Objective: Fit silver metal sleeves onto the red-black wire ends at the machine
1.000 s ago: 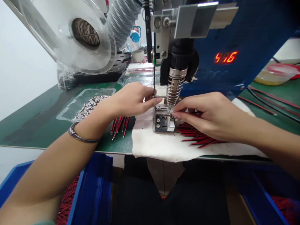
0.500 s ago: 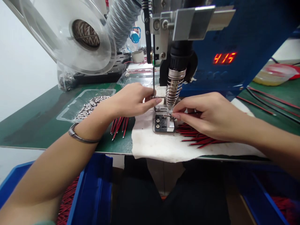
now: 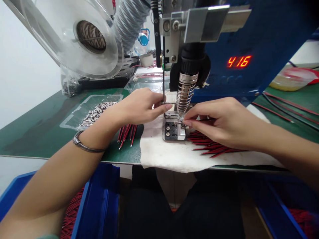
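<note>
My left hand (image 3: 139, 106) is pinched on a small metal pin (image 3: 166, 103) held out to the left of the soldering head's coiled spring tip (image 3: 184, 96). My right hand (image 3: 219, 121) is pinched on a thin wire end right under that tip, over the small metal fixture block (image 3: 173, 131). Both hands rest on a white cloth (image 3: 169, 152). Red and black wires (image 3: 211, 144) lie under my right hand. A second small bunch of wires (image 3: 127, 132) lies beneath my left wrist, which wears a metal bracelet.
A blue machine body shows a red display (image 3: 239, 61) reading 416. A clear tray of small metal parts (image 3: 96, 111) sits left on the green bench. A clear reel (image 3: 82, 36) hangs above. Blue bins (image 3: 99, 202) with red wires stand below the bench edge.
Both hands stay in place at the soldering tip. The red display went from 416 to 415 and back to 416.
</note>
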### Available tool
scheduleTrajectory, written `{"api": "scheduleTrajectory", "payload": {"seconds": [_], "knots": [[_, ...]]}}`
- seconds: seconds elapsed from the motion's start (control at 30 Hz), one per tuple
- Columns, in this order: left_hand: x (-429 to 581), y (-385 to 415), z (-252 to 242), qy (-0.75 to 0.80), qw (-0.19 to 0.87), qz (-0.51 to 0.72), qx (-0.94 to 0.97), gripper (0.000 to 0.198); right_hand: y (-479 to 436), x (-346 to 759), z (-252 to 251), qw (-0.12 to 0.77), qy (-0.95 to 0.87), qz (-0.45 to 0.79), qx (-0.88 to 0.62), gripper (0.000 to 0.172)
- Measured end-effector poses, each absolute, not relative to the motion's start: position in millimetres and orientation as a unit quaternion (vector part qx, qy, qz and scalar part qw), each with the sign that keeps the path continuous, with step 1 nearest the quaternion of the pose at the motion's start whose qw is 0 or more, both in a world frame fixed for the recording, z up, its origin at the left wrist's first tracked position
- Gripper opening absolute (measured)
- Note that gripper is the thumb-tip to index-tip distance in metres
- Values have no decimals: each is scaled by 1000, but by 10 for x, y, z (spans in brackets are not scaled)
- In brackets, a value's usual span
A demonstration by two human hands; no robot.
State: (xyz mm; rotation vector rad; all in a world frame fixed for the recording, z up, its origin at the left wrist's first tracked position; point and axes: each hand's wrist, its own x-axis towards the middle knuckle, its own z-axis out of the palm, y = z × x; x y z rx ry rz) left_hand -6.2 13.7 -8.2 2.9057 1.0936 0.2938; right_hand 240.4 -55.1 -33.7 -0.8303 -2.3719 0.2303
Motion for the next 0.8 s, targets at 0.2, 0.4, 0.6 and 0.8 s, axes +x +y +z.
{"api": "scheduleTrajectory", "payload": {"seconds": [0.2, 0.4, 0.6, 0.8], "knots": [[-62, 131, -80, 354, 7, 91, 931, 34, -539, 2399, -328, 303, -895, 91, -316, 16], [-53, 123, -64, 359, 12, 81, 930, 37, -546, 2399, -319, 302, -894, 94, -318, 18], [-57, 131, -67, 357, 9, 83, 930, 40, -551, 2401, -315, 299, -896, 90, -315, 18], [-51, 119, -67, 365, 13, 82, 927, 39, -550, 2395, -313, 296, -892, 101, -328, 17]]}}
